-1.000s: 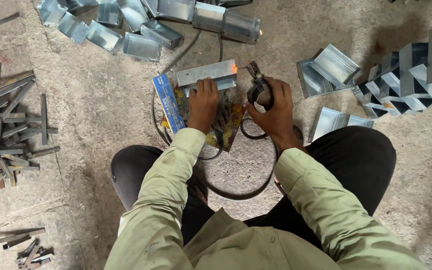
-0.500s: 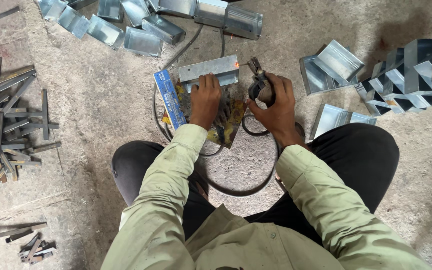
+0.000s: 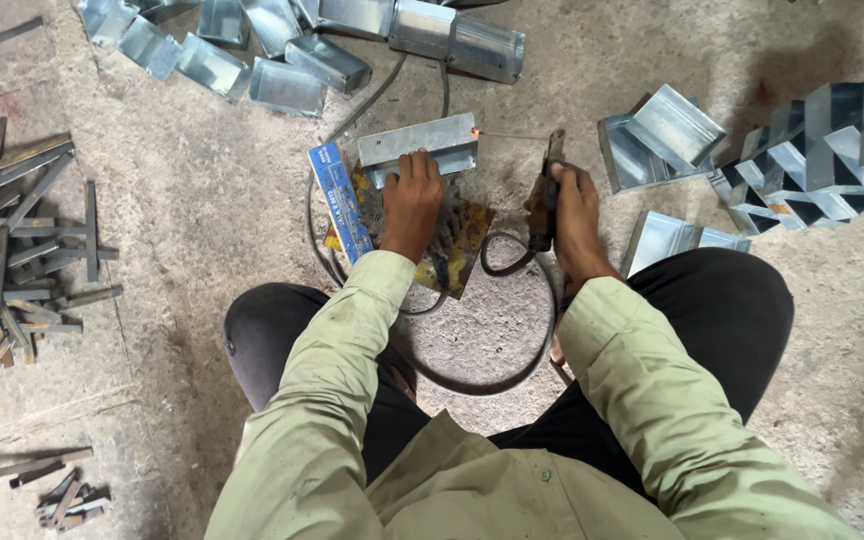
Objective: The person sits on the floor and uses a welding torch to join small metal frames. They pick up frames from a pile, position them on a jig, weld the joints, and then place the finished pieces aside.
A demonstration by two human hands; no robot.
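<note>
Shifting outward since the earlier frame, right hand (image 3: 572,215) is now gripping the electrode holder (image 3: 544,205) farther from the left, rod tip sparking at the channel's right end. Left hand (image 3: 412,200) is pressing down on the grey metal channel (image 3: 420,145), lying mid-floor (image 3: 202,230). Beyond, more channels (image 3: 302,50) are lining the floor's far edge.
</note>
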